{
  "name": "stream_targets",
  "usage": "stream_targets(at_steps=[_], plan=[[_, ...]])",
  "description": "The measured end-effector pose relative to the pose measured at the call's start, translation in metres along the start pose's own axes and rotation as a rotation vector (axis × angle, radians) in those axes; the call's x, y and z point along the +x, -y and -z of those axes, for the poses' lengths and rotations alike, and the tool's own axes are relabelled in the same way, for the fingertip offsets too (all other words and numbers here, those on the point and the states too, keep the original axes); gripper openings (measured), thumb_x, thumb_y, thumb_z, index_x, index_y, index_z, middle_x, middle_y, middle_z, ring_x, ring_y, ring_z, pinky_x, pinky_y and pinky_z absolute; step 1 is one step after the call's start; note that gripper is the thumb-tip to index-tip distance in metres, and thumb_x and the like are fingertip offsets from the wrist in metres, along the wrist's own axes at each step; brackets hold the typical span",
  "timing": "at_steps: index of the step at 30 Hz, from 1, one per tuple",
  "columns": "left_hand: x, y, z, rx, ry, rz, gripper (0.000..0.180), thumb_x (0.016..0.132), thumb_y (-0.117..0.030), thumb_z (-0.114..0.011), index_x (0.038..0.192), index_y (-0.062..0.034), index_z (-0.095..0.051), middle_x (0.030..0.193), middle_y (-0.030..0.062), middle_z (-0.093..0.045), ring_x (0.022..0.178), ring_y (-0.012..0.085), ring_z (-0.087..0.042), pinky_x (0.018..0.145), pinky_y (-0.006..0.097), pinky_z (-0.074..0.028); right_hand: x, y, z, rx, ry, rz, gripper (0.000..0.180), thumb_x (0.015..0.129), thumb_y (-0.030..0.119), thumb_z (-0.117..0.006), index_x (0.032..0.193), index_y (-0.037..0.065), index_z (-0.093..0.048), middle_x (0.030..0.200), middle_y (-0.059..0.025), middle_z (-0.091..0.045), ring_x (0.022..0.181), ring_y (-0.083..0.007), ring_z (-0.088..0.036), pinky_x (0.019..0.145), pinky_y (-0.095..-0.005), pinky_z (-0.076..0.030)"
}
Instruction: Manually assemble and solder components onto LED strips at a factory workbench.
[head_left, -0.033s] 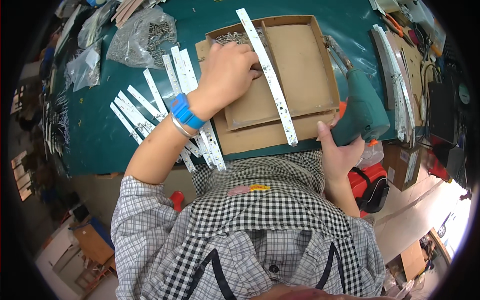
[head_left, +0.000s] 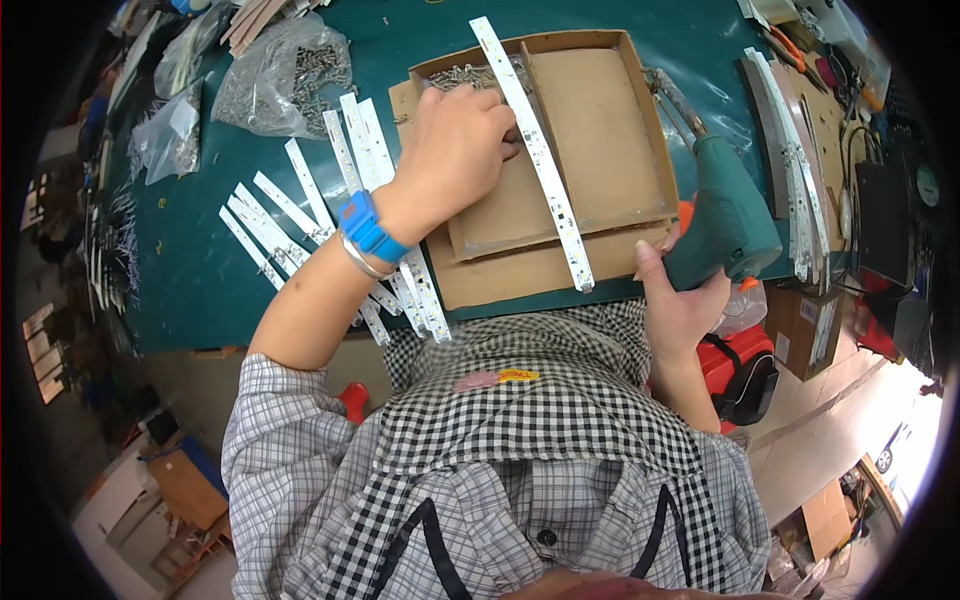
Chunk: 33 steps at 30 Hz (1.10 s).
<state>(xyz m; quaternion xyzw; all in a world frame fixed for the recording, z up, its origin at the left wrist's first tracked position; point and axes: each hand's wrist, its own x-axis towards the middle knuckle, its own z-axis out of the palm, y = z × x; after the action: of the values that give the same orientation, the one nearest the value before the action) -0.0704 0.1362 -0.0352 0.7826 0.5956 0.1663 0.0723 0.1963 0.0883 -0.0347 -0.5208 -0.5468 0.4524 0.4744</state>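
My left hand (head_left: 460, 135) is over the left compartment of a shallow cardboard tray (head_left: 615, 140). Its fingers are curled in, and whatever they pinch is hidden. Small metal parts like screws (head_left: 463, 75) lie just beyond the knuckles. A long white LED strip (head_left: 545, 165) rests slantwise across the tray, next to my left fingertips. On the right, my right hand (head_left: 685, 305) grips a green pistol-shaped power tool (head_left: 735, 200) by its body. The tool's metal nose (head_left: 678, 100) points away from me, alongside the tray's right edge.
More white LED strips (head_left: 305, 185) are fanned out left of the tray, partly under my left forearm. Clear bags of small metal parts (head_left: 285, 80) sit at the far left. Further strips (head_left: 795, 170) and hand tools (head_left: 790, 50) lie on the right of the green table (head_left: 190, 270).
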Motion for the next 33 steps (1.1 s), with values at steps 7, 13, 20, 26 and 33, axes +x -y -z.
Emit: stream_targets(at_steps=[7, 13, 20, 26, 33], plan=[[-0.018, -0.002, 0.020, -0.152, -0.035, 0.084, 0.014, 0.082, -0.003, -0.066, 0.096, -0.0038, -0.064, 0.085, 0.0118, -0.064, 0.084, 0.0339, -0.061, 0.072, 0.041, -0.050, 0.007, 0.009, 0.007, 0.035, -0.001, 0.038, 0.063, 0.080, -0.011, -0.068, 0.137, -0.005, -0.042, 0.094, -0.0073, -0.055, 0.071, -0.0102, -0.056, 0.059, -0.0226, -0.051], [-0.024, -0.006, 0.024, -0.276, 0.024, 0.034, 0.023, 0.089, 0.000, -0.060, 0.112, -0.0015, -0.062, 0.090, 0.0131, -0.069, 0.079, 0.0267, -0.067, 0.071, 0.033, -0.053, 0.011, 0.010, 0.007, -0.006, 0.041, 0.084, 0.065, 0.079, -0.009, -0.070, 0.137, -0.006, -0.042, 0.094, -0.0078, -0.055, 0.075, -0.0102, -0.055, 0.061, -0.0226, -0.052], [-0.026, -0.025, 0.037, -1.450, 0.174, 0.460, 0.015, 0.099, -0.008, -0.054, 0.110, 0.0014, -0.058, 0.106, 0.0169, -0.070, 0.089, 0.0179, -0.070, 0.078, 0.027, -0.056, 0.012, 0.033, -0.006, 0.106, 0.087, 0.001, 0.034, 0.078, -0.010, -0.071, 0.109, -0.002, -0.058, 0.084, -0.0007, -0.058, 0.073, -0.0086, -0.055, 0.069, -0.0238, -0.047], [-0.028, -0.033, 0.033, -1.697, 0.147, 0.507, 0.015, 0.097, -0.008, -0.058, 0.109, 0.0000, -0.059, 0.107, 0.0176, -0.069, 0.090, 0.0182, -0.069, 0.077, 0.027, -0.056, 0.018, 0.039, -0.022, 0.239, 0.197, 0.061, 0.025, 0.079, -0.009, -0.072, 0.101, -0.001, -0.061, 0.086, -0.0032, -0.065, 0.075, -0.0066, -0.061, 0.064, -0.0222, -0.049], [-0.035, -0.054, 0.032, -1.637, 0.076, 0.531, 0.016, 0.088, -0.001, -0.069, 0.104, 0.0038, -0.066, 0.100, 0.0129, -0.070, 0.090, 0.0160, -0.068, 0.080, 0.026, -0.056, 0.028, 0.046, -0.047, 0.334, 0.197, 0.163, 0.021, 0.081, -0.005, -0.072, 0.099, -0.001, -0.062, 0.089, -0.0057, -0.070, 0.079, -0.0108, -0.068, 0.069, -0.0243, -0.055]])
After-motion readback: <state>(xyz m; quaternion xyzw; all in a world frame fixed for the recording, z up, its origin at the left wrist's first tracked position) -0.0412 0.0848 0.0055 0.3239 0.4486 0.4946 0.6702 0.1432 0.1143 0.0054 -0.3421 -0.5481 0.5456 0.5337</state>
